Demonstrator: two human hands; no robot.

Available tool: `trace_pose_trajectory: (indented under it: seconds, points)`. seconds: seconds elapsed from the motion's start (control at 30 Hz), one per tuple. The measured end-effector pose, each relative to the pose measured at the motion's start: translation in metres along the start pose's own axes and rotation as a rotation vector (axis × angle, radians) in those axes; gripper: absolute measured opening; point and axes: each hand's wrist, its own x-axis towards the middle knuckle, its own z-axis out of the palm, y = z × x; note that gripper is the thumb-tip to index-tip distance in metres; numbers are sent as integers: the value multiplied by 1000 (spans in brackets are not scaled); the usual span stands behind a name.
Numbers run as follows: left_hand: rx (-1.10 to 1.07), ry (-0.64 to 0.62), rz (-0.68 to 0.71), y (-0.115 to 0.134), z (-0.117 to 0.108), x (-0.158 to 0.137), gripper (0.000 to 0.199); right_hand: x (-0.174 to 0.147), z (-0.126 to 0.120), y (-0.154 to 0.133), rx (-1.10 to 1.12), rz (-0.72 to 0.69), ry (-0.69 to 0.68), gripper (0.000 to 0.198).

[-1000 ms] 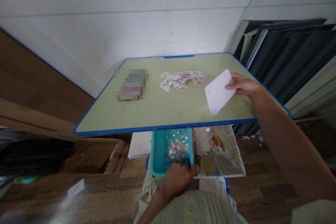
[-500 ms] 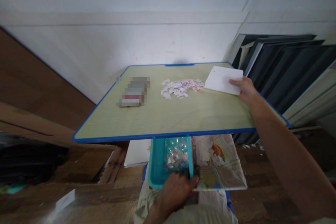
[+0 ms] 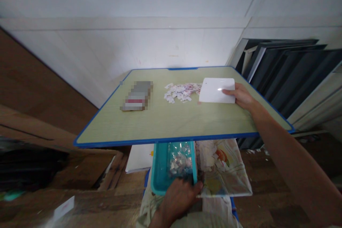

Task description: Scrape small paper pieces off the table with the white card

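Note:
My right hand (image 3: 242,96) grips the right edge of a thin white plastic board (image 3: 213,91), thumb on top. The board is tilted over the table, its left edge at the right end of a pile of small printed paper scraps (image 3: 180,92). Below the table's front edge, my left hand (image 3: 180,196) is closed on the near right rim of a teal plastic tray (image 3: 159,171). A clear plastic bag of small pieces (image 3: 180,160) lies inside that tray. The left fingertips are partly hidden within it.
The table (image 3: 128,128) has a raised blue rim, with a pixelated box-like object (image 3: 137,96) at its left. Beside the tray lie a patterned plastic-covered board (image 3: 227,181) and white sheets (image 3: 139,158). Dark panels (image 3: 291,74) lean against the wall at the right.
My right hand has moved the white board left and slightly nearer, so it now covers the right end of the scrap pile. My left hand stays at the tray.

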Motion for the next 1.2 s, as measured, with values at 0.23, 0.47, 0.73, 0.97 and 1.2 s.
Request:
trace_pose_trajectory:
  seconds: [0.23,0.47,0.73,0.97,1.2]
  points:
    - [22,-13,-14,2,-2,0,31,-1,12,3,-78,-51,-64,36]
    - [20,-10,-3,3,-6,0,26,-6,30,1,-153,-79,-237,37]
    - [17,-1,8,3,-8,0,21,-12,48,-4,-140,-60,-362,31]
    - [45,71,8,3,-2,-1,26,-7,41,-4,138,22,-202,32]
    - [53,115,10,0,4,0,25,-2,32,-4,92,49,-196,27]
